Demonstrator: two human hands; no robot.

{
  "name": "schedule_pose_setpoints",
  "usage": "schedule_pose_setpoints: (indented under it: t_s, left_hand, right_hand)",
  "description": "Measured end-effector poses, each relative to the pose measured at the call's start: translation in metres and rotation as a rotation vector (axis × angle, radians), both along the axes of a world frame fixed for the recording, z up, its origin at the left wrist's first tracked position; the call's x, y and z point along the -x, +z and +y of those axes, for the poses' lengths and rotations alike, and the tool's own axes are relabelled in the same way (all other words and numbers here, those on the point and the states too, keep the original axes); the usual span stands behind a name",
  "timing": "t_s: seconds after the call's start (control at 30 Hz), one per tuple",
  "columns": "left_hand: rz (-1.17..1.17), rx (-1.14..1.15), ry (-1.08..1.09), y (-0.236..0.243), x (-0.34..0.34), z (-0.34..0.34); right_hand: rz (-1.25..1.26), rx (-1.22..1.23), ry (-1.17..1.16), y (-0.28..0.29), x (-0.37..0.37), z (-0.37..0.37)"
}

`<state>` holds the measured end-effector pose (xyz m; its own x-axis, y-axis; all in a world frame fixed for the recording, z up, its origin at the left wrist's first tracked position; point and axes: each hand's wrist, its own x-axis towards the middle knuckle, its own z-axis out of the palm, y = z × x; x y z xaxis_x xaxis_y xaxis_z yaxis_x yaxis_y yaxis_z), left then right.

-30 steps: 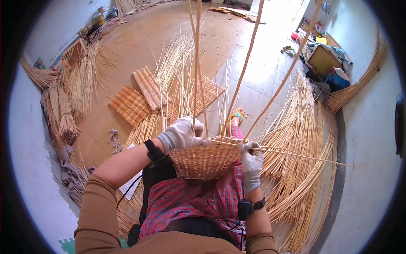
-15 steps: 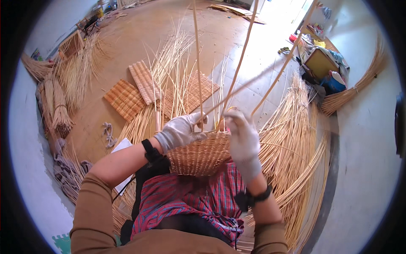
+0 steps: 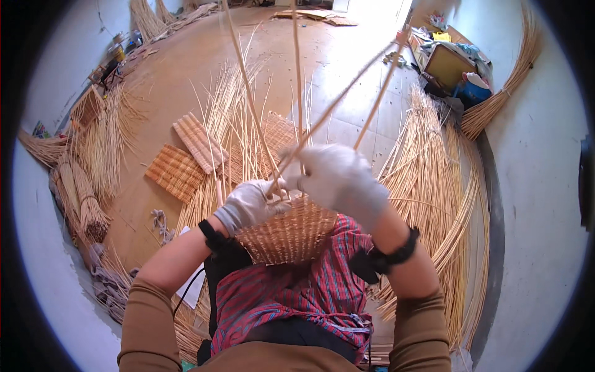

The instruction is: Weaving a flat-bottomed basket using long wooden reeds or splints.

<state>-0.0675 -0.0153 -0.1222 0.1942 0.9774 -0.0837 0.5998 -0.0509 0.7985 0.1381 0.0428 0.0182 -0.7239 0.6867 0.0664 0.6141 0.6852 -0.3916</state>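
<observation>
A brown woven wicker basket rests on my lap over a red and blue checked cloth. My left hand, in a pale glove, is closed at the basket's left rim, its thumb and fingers pinching the low end of a long slanting wicker rod. Above the rim hovers my right hand, also gloved, close to that rod; its fingers are smeared by motion, so their grip is unclear. Several long upright rods stand up from the basket. The right hand covers part of the far rim.
Loose wicker rods lie in a large pile to my right. Woven panels and more rods are on the floor ahead. Bundles line the left wall. A heap of belongings stands at the far right, beside a leaning bundle.
My right hand has moved left across the rim, toward my left hand. The upright rods and the slanting rod have shifted left in view. My left hand keeps its hold at the rim.
</observation>
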Motion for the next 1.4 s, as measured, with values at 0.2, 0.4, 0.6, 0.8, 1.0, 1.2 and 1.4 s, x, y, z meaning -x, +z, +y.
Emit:
schedule_pose_setpoints:
  t_s: [0.2,0.4,0.6,0.8,1.0,1.2,1.4]
  left_hand:
    - [-0.042,0.112,-0.026,-0.007,-0.003,0.010]
    - [0.314,-0.513,-0.084,0.006,-0.015,0.013]
    - [0.355,-0.260,-0.132,0.004,-0.026,0.038]
    - [0.294,-0.237,-0.008,0.000,-0.037,0.037]
    - [0.318,-0.330,0.030,-0.011,-0.038,0.034]
    - [0.212,-0.461,-0.116,-0.005,-0.032,0.037]
    - [0.348,-0.391,-0.196,0.007,-0.033,0.031]
  right_hand:
    - [0.911,0.325,-0.317,-0.062,-0.074,0.007]
    - [1.333,0.654,-0.718,-0.241,-0.118,-0.001]
    - [1.261,0.685,-0.729,-0.208,-0.109,-0.004]
    - [1.011,0.169,-0.575,-0.172,-0.089,-0.047]
    - [0.878,0.133,-0.420,-0.142,-0.082,-0.071]
    - [0.089,-0.325,-0.236,-0.093,-0.024,0.050]
    - [-0.359,-0.149,-0.042,-0.059,-0.012,0.061]
